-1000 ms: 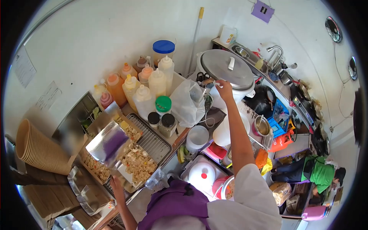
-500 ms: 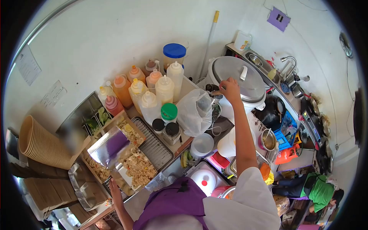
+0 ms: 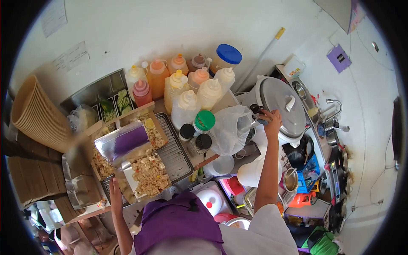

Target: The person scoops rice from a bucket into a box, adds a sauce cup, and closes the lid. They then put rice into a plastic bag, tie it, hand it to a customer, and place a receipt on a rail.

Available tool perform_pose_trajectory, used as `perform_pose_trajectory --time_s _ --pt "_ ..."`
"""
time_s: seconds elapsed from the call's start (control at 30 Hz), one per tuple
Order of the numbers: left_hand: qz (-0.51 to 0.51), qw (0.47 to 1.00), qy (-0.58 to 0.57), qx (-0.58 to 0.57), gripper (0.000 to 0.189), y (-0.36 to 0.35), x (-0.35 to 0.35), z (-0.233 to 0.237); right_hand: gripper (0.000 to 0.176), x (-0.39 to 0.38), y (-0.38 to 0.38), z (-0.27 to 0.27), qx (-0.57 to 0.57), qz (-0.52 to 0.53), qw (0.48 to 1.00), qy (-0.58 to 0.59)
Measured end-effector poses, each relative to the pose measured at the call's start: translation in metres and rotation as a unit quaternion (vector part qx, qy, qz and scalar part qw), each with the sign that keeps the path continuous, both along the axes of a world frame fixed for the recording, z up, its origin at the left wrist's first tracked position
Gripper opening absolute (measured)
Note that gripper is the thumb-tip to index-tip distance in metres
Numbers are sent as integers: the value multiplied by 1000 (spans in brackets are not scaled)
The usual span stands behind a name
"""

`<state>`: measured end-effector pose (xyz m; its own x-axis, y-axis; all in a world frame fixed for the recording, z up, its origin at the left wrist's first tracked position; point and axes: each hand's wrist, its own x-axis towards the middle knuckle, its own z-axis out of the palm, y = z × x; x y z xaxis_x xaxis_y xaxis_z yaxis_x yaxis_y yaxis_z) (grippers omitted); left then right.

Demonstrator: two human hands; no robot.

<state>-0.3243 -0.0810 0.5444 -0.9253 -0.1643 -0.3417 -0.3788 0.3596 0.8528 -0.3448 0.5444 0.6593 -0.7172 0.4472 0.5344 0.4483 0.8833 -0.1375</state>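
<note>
My right hand (image 3: 272, 122) reaches out beside the large rice cooker (image 3: 276, 95). Its fingers are curled on a small dark object, mostly hidden by them, next to a black-topped container (image 3: 255, 109). My left hand (image 3: 115, 194) has its fingers stretched out along the near side of open cardboard boxes holding fried rice (image 3: 151, 174). A shiny silver panel (image 3: 123, 142) with a purple patch stands over the rice. Under the boxes lies a wire rack on a tray (image 3: 175, 148).
Several sauce bottles (image 3: 185, 106) and shaker jars (image 3: 199, 143) stand behind the tray, near a clear plastic bag (image 3: 229, 131). Stacked paper bowls (image 3: 38, 114) rise at left. A white bucket (image 3: 257, 170) is under my right arm. A person in green (image 3: 318, 240) is at lower right.
My view has turned, shifting the counter. My right hand has come down from above the black-topped containers and its fingers have closed there. My left hand remains by the boxes.
</note>
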Motion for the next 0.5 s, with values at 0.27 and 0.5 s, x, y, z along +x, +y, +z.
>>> perform_pose_trajectory --time_s 0.27,0.5 --pt "33 999 5 3 56 3 0 0 8 -13 8 -5 1 68 995 74" --pt "8 1000 17 23 54 -7 -2 -20 16 -6 7 29 -252 135 916 282"
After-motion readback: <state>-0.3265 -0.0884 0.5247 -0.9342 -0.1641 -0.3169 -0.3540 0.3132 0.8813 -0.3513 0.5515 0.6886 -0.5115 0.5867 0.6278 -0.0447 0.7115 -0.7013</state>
